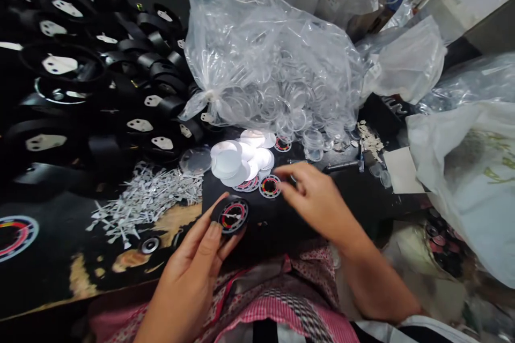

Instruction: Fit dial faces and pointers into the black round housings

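My left hand [197,257] is closed around a small round gauge [233,215] with a black case, a black, red and grey dial and a white pointer. My right hand [311,195] reaches over the table with thumb and forefinger apart. Its fingertips are at the right edge of a loose printed dial disc [269,186]; whether they touch it I cannot tell. Behind that disc lies a pile of round discs, mostly white side up [229,163], with a few printed ones [247,185] showing under its front edge.
Left of the discs is a heap of white pointers [148,198]. Black gauge cases [60,64] are piled at the back left. A clear bag of transparent round lenses [277,64] stands behind. A black-handled tool [341,166] lies at right, near a white bag [462,182].
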`<state>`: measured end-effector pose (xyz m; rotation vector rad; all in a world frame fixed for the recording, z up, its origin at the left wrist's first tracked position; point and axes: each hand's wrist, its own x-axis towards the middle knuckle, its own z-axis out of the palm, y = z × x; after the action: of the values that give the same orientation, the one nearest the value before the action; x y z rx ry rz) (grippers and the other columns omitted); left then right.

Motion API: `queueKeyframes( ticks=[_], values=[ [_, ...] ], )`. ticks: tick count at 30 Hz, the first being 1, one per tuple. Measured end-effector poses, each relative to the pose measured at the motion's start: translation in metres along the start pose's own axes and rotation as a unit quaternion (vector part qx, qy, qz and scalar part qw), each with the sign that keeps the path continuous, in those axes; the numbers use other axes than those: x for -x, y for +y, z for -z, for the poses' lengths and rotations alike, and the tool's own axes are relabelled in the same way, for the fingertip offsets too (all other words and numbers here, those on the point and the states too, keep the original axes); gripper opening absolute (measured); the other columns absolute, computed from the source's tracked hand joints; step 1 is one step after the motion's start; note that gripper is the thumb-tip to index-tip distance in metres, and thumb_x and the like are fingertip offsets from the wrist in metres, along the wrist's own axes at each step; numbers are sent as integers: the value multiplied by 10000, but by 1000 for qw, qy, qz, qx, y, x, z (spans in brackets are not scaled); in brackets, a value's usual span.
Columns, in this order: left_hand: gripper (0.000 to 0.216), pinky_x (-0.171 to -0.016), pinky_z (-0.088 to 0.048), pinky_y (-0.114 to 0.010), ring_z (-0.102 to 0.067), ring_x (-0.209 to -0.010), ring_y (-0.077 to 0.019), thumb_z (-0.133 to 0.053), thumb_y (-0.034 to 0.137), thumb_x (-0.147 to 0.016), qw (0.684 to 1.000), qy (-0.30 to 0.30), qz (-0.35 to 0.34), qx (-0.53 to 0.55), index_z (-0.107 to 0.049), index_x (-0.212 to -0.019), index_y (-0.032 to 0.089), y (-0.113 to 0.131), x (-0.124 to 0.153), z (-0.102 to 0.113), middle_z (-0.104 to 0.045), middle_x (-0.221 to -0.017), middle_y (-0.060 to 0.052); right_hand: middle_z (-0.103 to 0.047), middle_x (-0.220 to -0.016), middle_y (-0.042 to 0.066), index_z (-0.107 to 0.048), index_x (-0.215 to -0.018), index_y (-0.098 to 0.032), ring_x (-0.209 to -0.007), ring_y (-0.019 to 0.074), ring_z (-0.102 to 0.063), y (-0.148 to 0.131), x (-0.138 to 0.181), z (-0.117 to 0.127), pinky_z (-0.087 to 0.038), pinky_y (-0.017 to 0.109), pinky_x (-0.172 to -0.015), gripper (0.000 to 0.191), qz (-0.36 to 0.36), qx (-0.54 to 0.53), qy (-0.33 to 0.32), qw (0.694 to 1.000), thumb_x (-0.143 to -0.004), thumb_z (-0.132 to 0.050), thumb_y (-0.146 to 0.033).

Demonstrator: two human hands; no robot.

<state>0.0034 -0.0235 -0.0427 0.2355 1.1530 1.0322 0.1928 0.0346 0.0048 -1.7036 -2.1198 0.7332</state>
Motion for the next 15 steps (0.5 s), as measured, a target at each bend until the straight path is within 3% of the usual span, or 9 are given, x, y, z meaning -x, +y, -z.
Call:
queueKeyframes(
  ticks=[3, 6, 9, 11, 13, 15],
  values=[
    [387, -1020, -534, -351, -561, -1295, -267, -739, 423, -821, 999, -26, -6, 32, -712, -1174, 267, 0, -1, -5, -668, -1329, -37, -577, -1321, 150, -556, -1332, -133, -1206, 285, -555, 31, 1, 8, -441, 485, -1014, 421, -72, 110, 15, 991, -912, -585, -124],
    [392, -973, -566, -348, -606, -1234, -268, -749, 414, -813, 999, -40, 6, 31, -717, -1154, 224, 3, -2, -12, -676, -1313, -75, -577, -1224, 135, -591, -1304, -152, -1106, 270, -592, 42, 1, 13, -479, 475, -963, 409, -70, 104, 24, 992, -896, -611, -155],
    [394, -942, -581, -371, -670, -1123, -266, -748, 432, -808, 998, -38, 32, 45, -725, -1121, 195, 6, -2, -16, -705, -1252, -106, -615, -1014, 71, -702, -1117, -179, -870, 184, -619, 29, 1, 16, -522, 355, -804, 235, -54, -17, 59, 997, -897, -619, -185],
    [360, -926, -585, -384, -705, -1042, -256, -734, 456, -814, 995, -47, 60, 63, -741, -1059, 192, 8, -1, -17, -734, -1180, -103, -636, -930, 41, -729, -1044, -196, -802, 149, -614, 11, 2, 12, -516, 292, -725, 171, -16, -140, 42, 989, -907, -629, -214],
    [347, -908, -588, -365, -713, -1020, -246, -725, 486, -813, 993, -61, 68, 74, -751, -1008, 200, 8, 0, -17, -750, -1125, -91, -650, -934, 32, -728, -1053, -213, -839, 143, -624, -7, 3, 2, -522, 275, -750, 165, 37, -224, 25, 974, -915, -638, -219],
    [338, -885, -587, -322, -692, -1077, -245, -742, 479, -798, 995, -65, 46, 62, -751, -1021, 225, 8, 0, -16, -743, -1150, -74, -634, -1001, 45, -721, -1079, -221, -918, 145, -623, -21, 4, -12, -524, 287, -828, 186, 83, -230, 30, 969, -929, -616, -191]
  ],
)
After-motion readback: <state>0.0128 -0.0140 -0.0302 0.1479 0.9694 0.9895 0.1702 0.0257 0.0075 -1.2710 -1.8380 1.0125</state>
